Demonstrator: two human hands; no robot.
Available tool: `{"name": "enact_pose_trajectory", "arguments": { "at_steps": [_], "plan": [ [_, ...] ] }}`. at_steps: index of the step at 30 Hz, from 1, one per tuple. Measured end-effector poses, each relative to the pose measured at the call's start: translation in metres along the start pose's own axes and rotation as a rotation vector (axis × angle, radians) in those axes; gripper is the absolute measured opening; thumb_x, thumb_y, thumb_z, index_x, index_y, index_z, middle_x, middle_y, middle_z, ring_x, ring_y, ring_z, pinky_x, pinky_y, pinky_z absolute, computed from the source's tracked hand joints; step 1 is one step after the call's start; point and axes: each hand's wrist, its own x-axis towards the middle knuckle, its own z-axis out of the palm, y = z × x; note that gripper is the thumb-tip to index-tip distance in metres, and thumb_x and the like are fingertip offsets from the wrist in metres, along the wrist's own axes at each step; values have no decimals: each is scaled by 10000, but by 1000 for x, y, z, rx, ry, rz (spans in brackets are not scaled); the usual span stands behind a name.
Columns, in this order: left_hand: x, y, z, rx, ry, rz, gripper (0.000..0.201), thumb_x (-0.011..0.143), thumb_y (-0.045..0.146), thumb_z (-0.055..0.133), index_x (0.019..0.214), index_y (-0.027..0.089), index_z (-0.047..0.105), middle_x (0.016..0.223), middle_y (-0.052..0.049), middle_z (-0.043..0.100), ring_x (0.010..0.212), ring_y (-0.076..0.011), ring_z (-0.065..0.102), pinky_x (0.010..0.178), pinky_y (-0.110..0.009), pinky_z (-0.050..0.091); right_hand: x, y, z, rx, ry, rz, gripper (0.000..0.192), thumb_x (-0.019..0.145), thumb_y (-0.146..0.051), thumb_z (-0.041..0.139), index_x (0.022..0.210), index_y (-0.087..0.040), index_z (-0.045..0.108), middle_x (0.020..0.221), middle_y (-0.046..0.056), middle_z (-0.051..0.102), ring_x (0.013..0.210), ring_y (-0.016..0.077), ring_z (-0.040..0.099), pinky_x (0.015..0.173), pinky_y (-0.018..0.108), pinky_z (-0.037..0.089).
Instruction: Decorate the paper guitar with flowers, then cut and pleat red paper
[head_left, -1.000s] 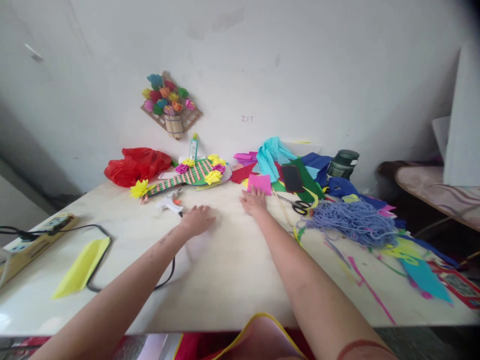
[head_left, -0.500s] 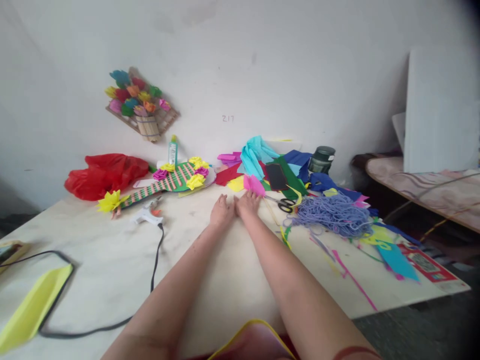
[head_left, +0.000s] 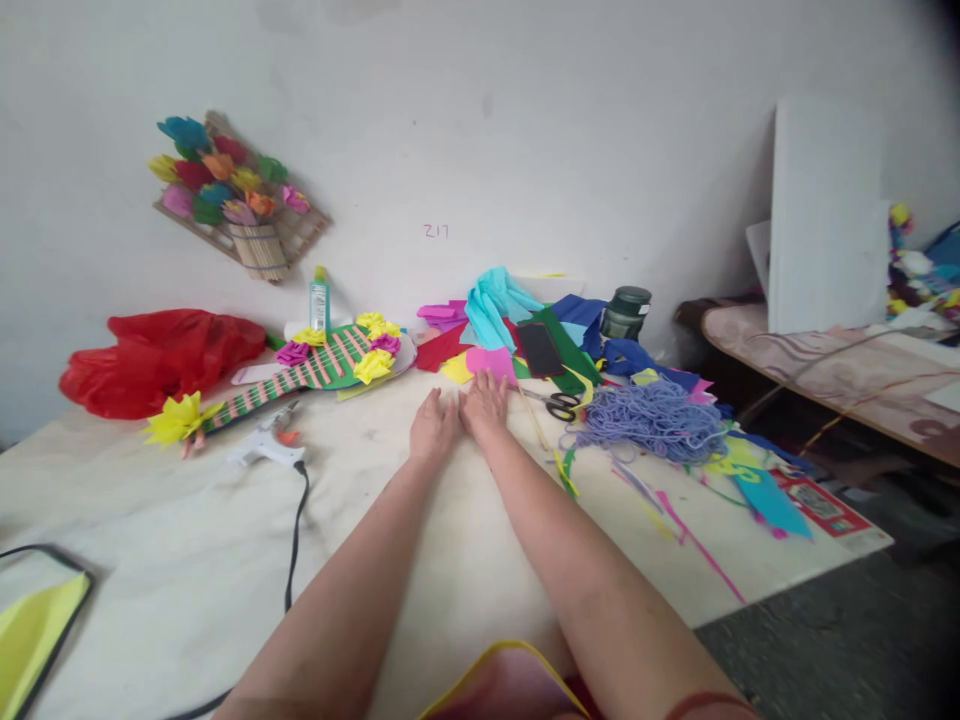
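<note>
A pink piece of paper [head_left: 491,362] lies on the table in front of me, at the near side of the coloured sheets. My right hand [head_left: 484,402] rests palm down at its near edge, the fingers stretched out and overlapping it. Close beside it, on the left, my left hand [head_left: 435,425] lies on the tabletop with its fingers extended and slightly bent; nothing shows in it. Black-handled scissors [head_left: 561,405] lie right of my right hand, near a thin stick [head_left: 536,420]. A yellow piece of paper [head_left: 455,369] sits just left of the pink one.
A flower-decorated guitar shape [head_left: 330,365], a white glue gun [head_left: 270,440] and a red plastic bag [head_left: 161,360] are on the left. To the right are blue-violet yarn [head_left: 652,420], a phone [head_left: 540,350], a dark jar [head_left: 626,313] and paper scraps. A glue bottle [head_left: 319,305] stands behind.
The view has turned to the right, so the scene sits farther left. My right hand's fingers now lie more outstretched over the pink paper, which looks flatter.
</note>
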Motion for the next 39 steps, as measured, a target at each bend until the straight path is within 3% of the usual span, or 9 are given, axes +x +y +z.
{"name": "enact_pose_trajectory", "arguments": {
  "at_steps": [3,6,12,16,21,25,29,35,39],
  "plan": [
    [0,0,0,1,11,22,469,865,370,368,1263,133,444,1311,-133,493,1220,-230,447,1020,-373,335,2,1,4,4,-76,80,533,883,-349,305,1279,-37,475,1352,185,435,1305,304,268,1076,487,69],
    [-1,2,-2,11,-24,12,485,866,367,371,1276,115,431,1314,-135,489,1215,-230,449,1021,-367,326,5,5,4,21,-104,247,549,876,-372,321,1307,-51,436,1381,204,384,1292,329,279,1037,548,113],
    [0,5,-3,15,-58,-24,509,868,369,377,1293,91,413,1311,-164,482,1217,-245,443,1021,-373,317,5,16,-2,43,-68,379,576,852,-375,359,1319,-41,399,1385,225,360,1296,361,240,998,614,102],
    [2,4,0,-49,-15,-23,504,858,333,404,1298,87,401,1323,-166,468,1233,-242,427,1032,-369,307,3,18,-6,39,15,415,492,806,-333,426,1208,-67,522,1306,214,447,1213,390,343,984,622,118],
    [6,-4,5,-190,143,-2,475,826,283,461,1267,110,430,1383,-164,391,1258,-243,396,1033,-377,320,1,17,-7,7,207,231,348,769,-251,463,1041,-101,620,1228,176,503,1127,333,422,1027,542,121],
    [12,-11,7,-354,208,-41,461,796,259,503,1244,164,456,1383,-137,397,1197,-236,462,997,-378,370,5,12,-2,3,236,-3,298,791,-201,431,986,-133,646,1173,138,553,1104,272,431,1063,487,87],
    [15,-12,6,-415,212,-118,451,784,246,516,1223,152,471,1365,-141,417,1090,-229,538,963,-373,401,18,10,6,5,201,-119,318,800,-152,402,1012,-140,639,1223,116,539,1141,245,418,1075,458,94],
    [14,-10,3,-423,204,-135,498,796,234,500,1273,118,414,1289,-157,488,1075,-228,540,944,-373,411,46,16,9,-23,14,-104,458,791,-95,376,1228,-128,512,1325,104,481,1165,221,444,1054,383,204],
    [14,-8,1,-425,190,-163,497,801,230,494,1280,133,405,1280,-141,500,1074,-218,538,946,-366,408,60,16,10,-43,-56,-159,535,795,-111,393,1329,-146,404,1415,82,380,1255,215,369,1062,376,202]
  ]
}}
